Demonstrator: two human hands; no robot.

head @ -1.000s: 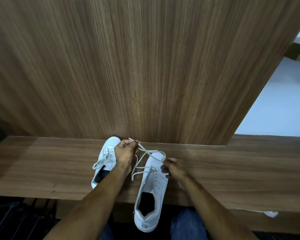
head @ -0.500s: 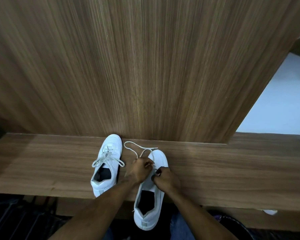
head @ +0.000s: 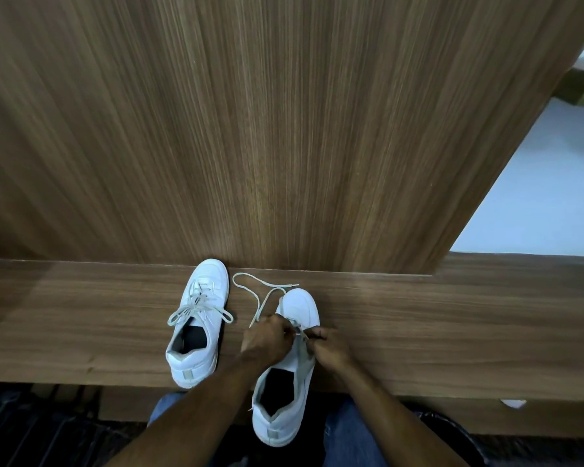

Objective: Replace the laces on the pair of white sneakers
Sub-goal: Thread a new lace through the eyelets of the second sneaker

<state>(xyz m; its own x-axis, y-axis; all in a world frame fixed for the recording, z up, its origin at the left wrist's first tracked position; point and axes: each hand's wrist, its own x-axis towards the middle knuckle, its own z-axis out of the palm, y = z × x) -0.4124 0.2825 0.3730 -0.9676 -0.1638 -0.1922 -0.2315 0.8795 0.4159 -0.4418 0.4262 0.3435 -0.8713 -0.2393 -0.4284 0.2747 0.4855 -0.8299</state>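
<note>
Both hands, left hand (head: 267,342), right hand (head: 331,347), apparently pinching lace (head: 260,291), sneaker (head: 285,382) heel overhanging bench edge (head: 452,389)

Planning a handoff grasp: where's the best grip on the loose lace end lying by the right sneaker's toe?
Take the loose lace at its free tip, near just beyond the right sneaker toe. It lies flat on the shelf, clear of both hands, so pinch from above, across its width. The loop nearer the left hand is probably too crowded.

Left hand (head: 267,338) down from toe to eyelets, lace (head: 257,291) loop dropped — hands closed in together
</note>
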